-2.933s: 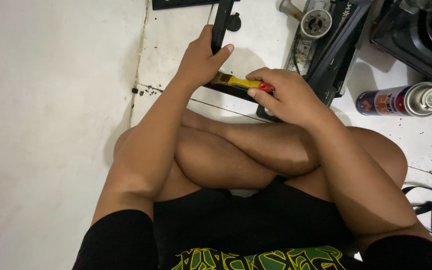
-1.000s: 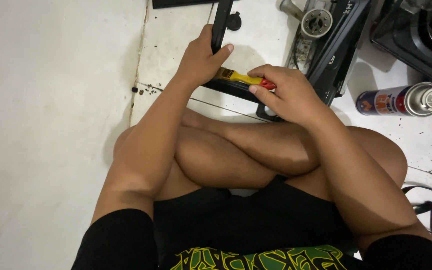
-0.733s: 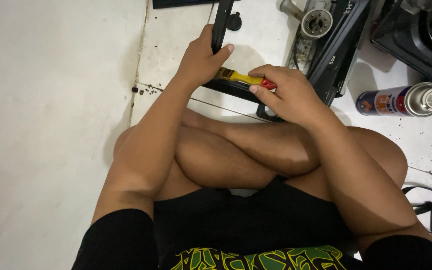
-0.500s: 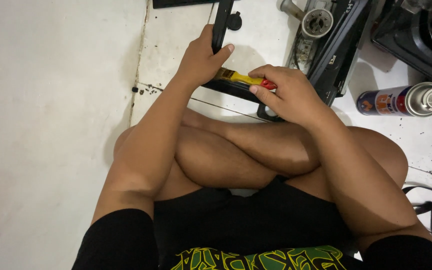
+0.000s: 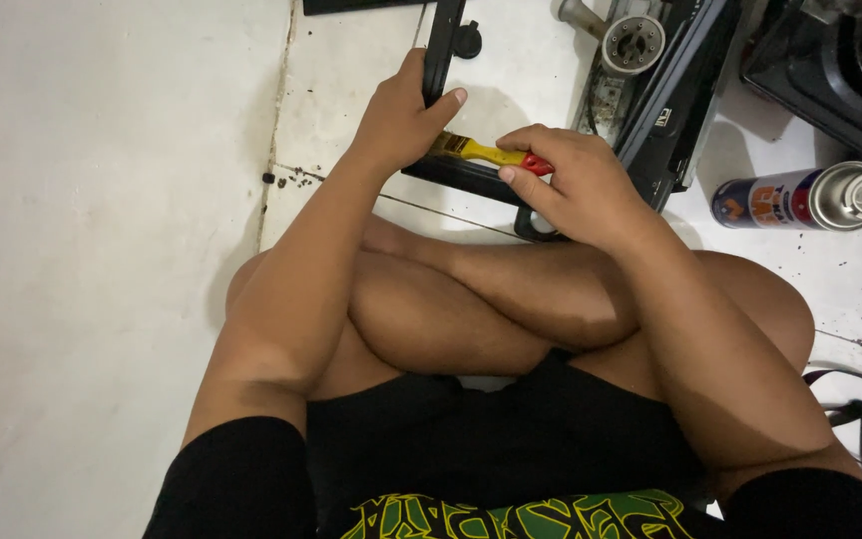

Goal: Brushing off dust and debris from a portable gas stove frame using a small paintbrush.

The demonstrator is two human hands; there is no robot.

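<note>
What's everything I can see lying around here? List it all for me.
Brush: one, yellow and red handle, held over the black frame.
Black frame: one, black, on the floor ahead of the crossed legs.
Spray can: one, blue and silver, lying on its side at right.
Dismantled stove body: one, black, upper right beside the frame.
Round metal part: one, silver, at the top.
Straps: dark, lower right edge.
Floor: white, cracked and speckled.
Left hand: grips the frame.
Right hand: holds the brush handle.
</note>
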